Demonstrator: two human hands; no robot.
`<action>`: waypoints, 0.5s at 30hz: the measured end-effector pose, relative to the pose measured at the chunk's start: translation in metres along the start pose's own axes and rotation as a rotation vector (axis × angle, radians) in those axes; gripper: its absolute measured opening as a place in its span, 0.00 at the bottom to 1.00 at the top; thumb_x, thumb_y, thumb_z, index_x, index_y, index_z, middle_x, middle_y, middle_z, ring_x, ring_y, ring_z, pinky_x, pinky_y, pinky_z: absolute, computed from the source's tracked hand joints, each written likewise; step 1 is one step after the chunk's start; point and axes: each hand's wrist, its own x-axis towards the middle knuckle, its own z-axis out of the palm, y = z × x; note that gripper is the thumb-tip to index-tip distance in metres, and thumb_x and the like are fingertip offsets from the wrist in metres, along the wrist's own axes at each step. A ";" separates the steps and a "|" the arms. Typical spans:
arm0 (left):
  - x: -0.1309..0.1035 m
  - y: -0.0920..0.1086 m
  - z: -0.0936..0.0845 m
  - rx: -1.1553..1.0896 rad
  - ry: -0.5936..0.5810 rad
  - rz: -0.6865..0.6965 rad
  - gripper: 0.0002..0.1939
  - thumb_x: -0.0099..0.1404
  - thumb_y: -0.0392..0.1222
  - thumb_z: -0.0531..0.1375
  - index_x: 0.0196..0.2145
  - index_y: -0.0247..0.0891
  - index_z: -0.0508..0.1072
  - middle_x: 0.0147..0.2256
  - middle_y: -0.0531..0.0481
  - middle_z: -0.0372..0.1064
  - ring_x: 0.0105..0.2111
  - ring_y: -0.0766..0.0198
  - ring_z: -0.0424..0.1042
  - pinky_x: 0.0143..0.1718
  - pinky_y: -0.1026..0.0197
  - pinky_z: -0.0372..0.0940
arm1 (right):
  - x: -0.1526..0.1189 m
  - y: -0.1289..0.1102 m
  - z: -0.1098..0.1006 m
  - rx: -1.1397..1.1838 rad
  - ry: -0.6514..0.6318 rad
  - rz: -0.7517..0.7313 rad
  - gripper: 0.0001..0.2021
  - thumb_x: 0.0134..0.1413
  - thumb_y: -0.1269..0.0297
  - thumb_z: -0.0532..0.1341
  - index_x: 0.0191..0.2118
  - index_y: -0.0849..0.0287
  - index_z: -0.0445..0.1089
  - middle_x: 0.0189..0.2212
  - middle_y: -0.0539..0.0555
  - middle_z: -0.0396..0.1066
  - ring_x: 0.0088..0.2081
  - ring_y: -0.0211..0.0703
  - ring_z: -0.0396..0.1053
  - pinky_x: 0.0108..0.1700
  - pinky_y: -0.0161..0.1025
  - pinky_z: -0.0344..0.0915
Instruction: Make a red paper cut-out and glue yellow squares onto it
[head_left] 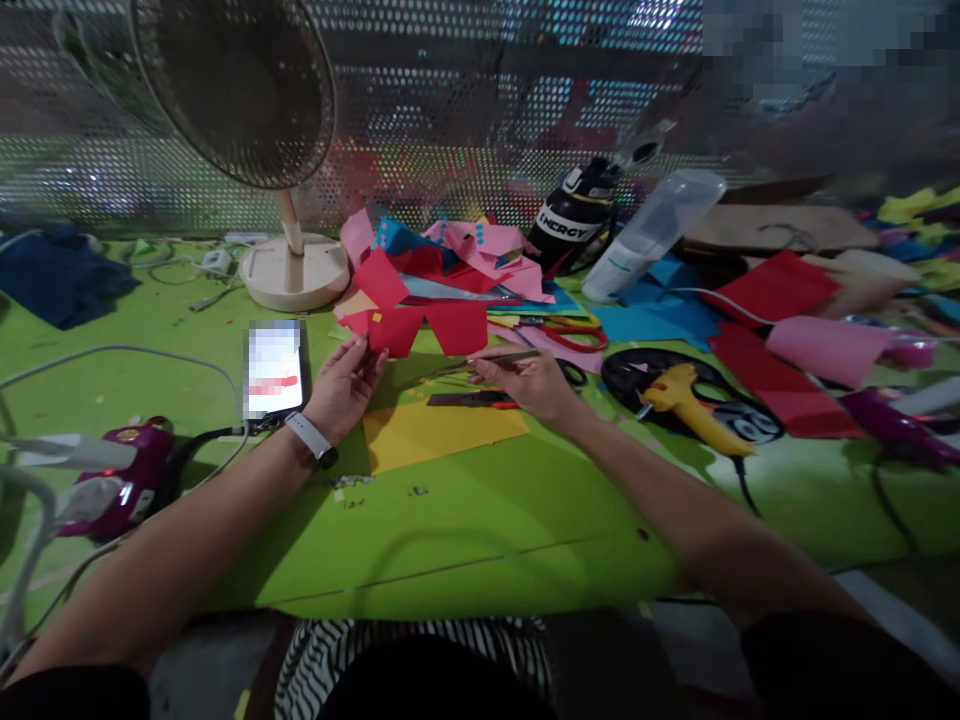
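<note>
My left hand (346, 382) pinches the lower left edge of a piece of red paper (399, 330), with a small yellow square (377, 317) on it. My right hand (532, 385) is closed around slim metal tweezers (517, 356), whose tips point left, below the red paper. Under the hands lies a yellow sheet (442, 437), and a utility knife (469, 399) rests along its upper edge. Another red piece (459, 328) is just above the tweezers. Black scissor handles (574, 373) show beside my right wrist.
A fan (294, 272) and a phone (274, 370) stand to the left. Paper scraps (480, 245), a black bottle (566, 225) and a clear bottle (652, 235) fill the back. On the right lies a yellow glue gun (694, 405); purple glue guns (135, 480) sit at both sides with cords.
</note>
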 end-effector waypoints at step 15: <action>-0.002 -0.001 0.000 0.020 -0.011 0.000 0.05 0.61 0.28 0.62 0.29 0.35 0.74 0.29 0.53 0.75 0.28 0.72 0.75 0.39 0.69 0.73 | -0.005 0.003 0.002 -0.084 0.017 -0.083 0.13 0.52 0.52 0.65 0.33 0.58 0.76 0.29 0.54 0.78 0.31 0.45 0.77 0.35 0.43 0.76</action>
